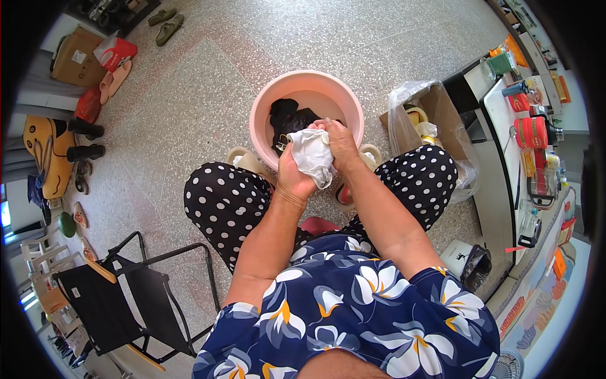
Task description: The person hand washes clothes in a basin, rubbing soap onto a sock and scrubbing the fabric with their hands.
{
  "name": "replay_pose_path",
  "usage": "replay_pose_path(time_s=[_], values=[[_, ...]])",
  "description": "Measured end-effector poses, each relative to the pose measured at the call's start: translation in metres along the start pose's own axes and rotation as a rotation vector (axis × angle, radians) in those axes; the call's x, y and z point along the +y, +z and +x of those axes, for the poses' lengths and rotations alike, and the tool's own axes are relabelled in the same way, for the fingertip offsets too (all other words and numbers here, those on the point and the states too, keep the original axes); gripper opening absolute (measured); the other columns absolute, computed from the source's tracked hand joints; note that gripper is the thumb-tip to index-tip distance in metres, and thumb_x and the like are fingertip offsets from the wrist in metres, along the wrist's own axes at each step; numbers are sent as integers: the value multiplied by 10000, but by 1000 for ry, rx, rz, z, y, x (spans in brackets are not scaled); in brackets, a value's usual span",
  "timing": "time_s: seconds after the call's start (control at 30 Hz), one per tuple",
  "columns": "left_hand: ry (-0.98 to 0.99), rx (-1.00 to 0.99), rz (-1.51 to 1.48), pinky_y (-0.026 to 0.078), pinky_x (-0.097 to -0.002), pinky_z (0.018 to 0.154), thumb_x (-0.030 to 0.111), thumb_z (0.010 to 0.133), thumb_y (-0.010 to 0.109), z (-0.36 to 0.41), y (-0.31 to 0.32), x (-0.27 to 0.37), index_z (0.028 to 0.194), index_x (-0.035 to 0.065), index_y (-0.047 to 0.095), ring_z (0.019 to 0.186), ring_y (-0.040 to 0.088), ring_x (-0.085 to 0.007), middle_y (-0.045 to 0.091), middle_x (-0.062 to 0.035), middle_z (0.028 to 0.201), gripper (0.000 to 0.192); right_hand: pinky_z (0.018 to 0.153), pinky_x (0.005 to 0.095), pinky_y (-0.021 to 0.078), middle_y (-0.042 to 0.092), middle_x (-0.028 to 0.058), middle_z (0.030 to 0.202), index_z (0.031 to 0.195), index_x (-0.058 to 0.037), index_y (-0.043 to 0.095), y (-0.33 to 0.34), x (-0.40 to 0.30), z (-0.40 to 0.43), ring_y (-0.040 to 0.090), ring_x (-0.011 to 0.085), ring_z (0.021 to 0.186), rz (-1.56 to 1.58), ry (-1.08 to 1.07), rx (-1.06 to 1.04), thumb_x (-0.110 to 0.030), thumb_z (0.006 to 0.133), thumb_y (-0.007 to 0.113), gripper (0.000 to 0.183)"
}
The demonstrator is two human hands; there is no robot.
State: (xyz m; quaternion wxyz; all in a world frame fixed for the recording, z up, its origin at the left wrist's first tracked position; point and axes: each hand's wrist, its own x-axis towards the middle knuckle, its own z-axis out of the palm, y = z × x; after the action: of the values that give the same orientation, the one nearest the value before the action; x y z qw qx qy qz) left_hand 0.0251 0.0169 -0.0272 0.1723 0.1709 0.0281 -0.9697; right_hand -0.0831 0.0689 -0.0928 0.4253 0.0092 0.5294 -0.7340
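Note:
My left hand (294, 174) cups a crumpled white cloth (311, 154) from the left and below. From the other side my right hand (343, 144) presses against the same cloth, its fingers reaching past the top. Both hands are over the near part of a pink plastic basin (258, 102) on the floor. Inside the basin lies a bunched black garment (289, 122), with a pale print at its lower left. The hands and the white cloth hide part of the basin's near side.
Right of the basin stands a cardboard box lined with a clear plastic bag (402, 128). A table (497, 109) crowded with jars and packets runs along the right. A black folding chair (102, 303) is at lower left. Shoes (168, 29) lie on the speckled floor.

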Motion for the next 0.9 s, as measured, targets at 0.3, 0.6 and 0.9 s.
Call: replay_pose_path(time_s=[0.3, 0.6, 0.9], values=[[75, 5, -102, 408, -420, 958, 238, 925, 330, 9, -28, 10, 1131, 4, 515, 1082, 529, -294, 553, -155, 1159, 363, 817, 346, 478, 596, 141, 980, 1062, -1, 563, 20, -12, -32, 581, 224, 897, 206, 9, -20, -200, 902, 482, 268], [-27, -6, 92, 391, -422, 972, 278, 932, 342, 5, -30, 1, 1146, -2, 512, 1084, 532, -284, 554, -154, 1160, 392, 755, 297, 481, 659, 131, 900, 986, -8, 630, -10, 32, -5, 633, 195, 836, -493, -393, 93, -192, 857, 541, 242], [48, -82, -47, 384, -430, 978, 274, 938, 341, 3, -28, 9, 1132, -19, 512, 1086, 523, -290, 550, -170, 1156, 390, 805, 244, 466, 605, 109, 1003, 1088, 33, 524, 20, 12, -36, 574, 135, 916, -451, -398, 57, -135, 873, 552, 275]])
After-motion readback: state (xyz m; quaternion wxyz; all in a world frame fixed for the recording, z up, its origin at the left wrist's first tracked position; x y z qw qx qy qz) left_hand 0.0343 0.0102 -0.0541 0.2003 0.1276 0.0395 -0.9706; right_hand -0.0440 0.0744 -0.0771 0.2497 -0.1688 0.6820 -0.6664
